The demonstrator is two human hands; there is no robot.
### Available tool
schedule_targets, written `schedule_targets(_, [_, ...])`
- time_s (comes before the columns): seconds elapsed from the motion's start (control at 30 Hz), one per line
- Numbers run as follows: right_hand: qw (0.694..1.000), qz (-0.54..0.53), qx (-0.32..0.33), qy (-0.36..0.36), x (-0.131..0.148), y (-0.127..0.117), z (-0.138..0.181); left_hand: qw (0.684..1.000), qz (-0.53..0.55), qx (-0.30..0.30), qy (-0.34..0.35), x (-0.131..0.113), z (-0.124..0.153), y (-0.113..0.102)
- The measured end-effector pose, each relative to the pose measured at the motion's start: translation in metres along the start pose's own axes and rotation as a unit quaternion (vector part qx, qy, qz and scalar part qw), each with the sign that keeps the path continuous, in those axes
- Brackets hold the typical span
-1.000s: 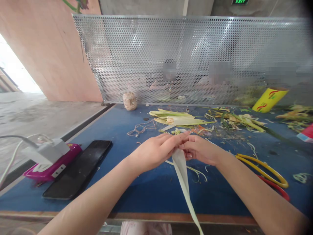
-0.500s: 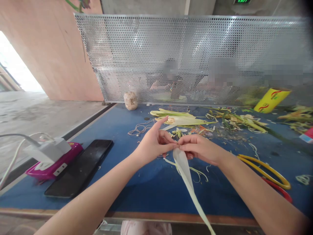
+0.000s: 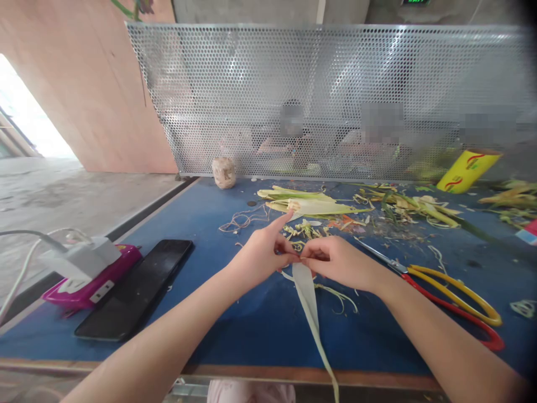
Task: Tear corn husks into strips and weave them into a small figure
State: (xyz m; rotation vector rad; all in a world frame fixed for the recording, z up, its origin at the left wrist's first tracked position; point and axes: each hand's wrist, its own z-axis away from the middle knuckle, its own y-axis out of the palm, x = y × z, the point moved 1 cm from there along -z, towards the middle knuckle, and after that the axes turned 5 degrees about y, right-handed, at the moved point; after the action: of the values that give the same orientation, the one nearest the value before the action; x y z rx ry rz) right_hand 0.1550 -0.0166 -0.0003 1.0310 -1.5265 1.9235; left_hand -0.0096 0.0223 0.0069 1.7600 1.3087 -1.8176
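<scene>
A long pale strip, which looks like corn husk (image 3: pixel 307 294), hangs from my fingers down over the table's front edge, narrowing to a thin tail. My left hand (image 3: pixel 262 252) pinches its wide upper end between thumb and fingers, the index finger pointing away. Close beside it, my right hand (image 3: pixel 335 260) pinches the same end, fingertips nearly touching the left ones. Thin pale shreds (image 3: pixel 342 296) lie on the blue table (image 3: pixel 260 341) by the strip. Beyond my hands rests a pile of flat green-white husks (image 3: pixel 319 204). Scissors (image 3: pixel 453 291) with yellow and red handles lie right of my right forearm.
A black phone (image 3: pixel 136 288) and a magenta power strip (image 3: pixel 94 291) with a white plug lie left. Brownish string (image 3: pixel 243 219), a wrapped jar-like object (image 3: pixel 224 172), plant scraps (image 3: pixel 419 208) and a yellow tube (image 3: pixel 469 170) stand farther back. A perforated metal screen (image 3: pixel 251 73) closes the far side; people sit behind it.
Both hands have shifted slightly down and towards me, still pinching the husk strip. Its tail has swung left. The scissors' blades now show beyond my right forearm.
</scene>
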Motion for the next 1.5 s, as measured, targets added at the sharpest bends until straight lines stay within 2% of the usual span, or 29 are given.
schedule_targets(0.1, [0.999, 0.03, -0.011, 0.001, 0.0, 0.0, 0.0, 0.999, -0.041, -0.001, 0.012, 0.001, 0.001, 0.003])
schedule_targets(0.3, [1.0, 0.026, -0.006, 0.003, 0.004, -0.002, 0.002, 1.0, -0.015, -0.011, 0.003, -0.001, 0.0, 0.003])
schedule_targets(0.43, [1.0, 0.022, -0.001, -0.001, 0.001, -0.001, -0.002, 0.998, -0.063, -0.02, 0.021, -0.001, 0.0, 0.002])
schedule_targets(0.7, [0.997, -0.072, 0.036, -0.001, -0.006, -0.004, -0.006, 0.998, -0.023, -0.025, 0.055, 0.001, -0.001, 0.002])
schedule_targets(0.87, [0.993, -0.106, 0.044, -0.003, -0.005, -0.005, -0.005, 0.998, 0.053, -0.018, 0.013, -0.002, -0.001, 0.0])
schedule_targets(1.07, [0.997, -0.075, 0.027, -0.015, -0.002, -0.005, -0.003, 0.993, 0.106, -0.008, -0.044, 0.001, -0.003, -0.001])
schedule_targets(1.37, [0.998, -0.048, 0.037, -0.019, -0.001, -0.002, -0.003, 0.993, 0.069, 0.073, -0.068, 0.006, -0.002, -0.001])
schedule_targets(1.5, [0.998, -0.042, 0.04, -0.024, 0.001, -0.003, -0.002, 0.986, 0.102, 0.102, -0.089, 0.003, -0.001, -0.001])
